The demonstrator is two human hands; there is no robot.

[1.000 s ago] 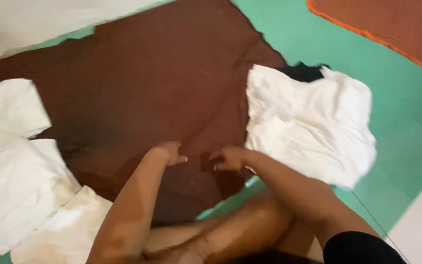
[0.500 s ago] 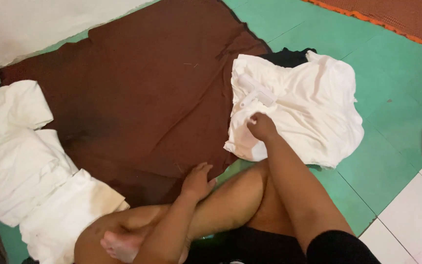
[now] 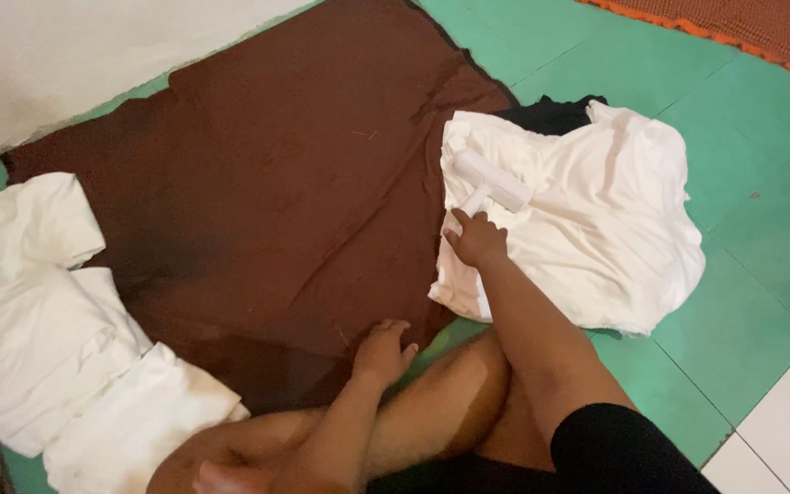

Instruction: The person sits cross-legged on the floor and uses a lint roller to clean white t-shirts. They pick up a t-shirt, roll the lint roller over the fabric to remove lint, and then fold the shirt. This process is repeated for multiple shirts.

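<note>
Cloths (image 3: 66,348), white and folded, are lying stacked at the lower left of the frame, overlapping a brown sheet (image 3: 267,183) that is spreading across the centre over the green floor (image 3: 761,229). Left hand (image 3: 382,349) is resting loosely open, holding nothing, on the sheet's lower edge near the bent knee. Right hand (image 3: 477,241) is gripping the handle of a white lint roller (image 3: 491,183), which is lying on the crumpled white pile (image 3: 614,210) right of centre.
</note>
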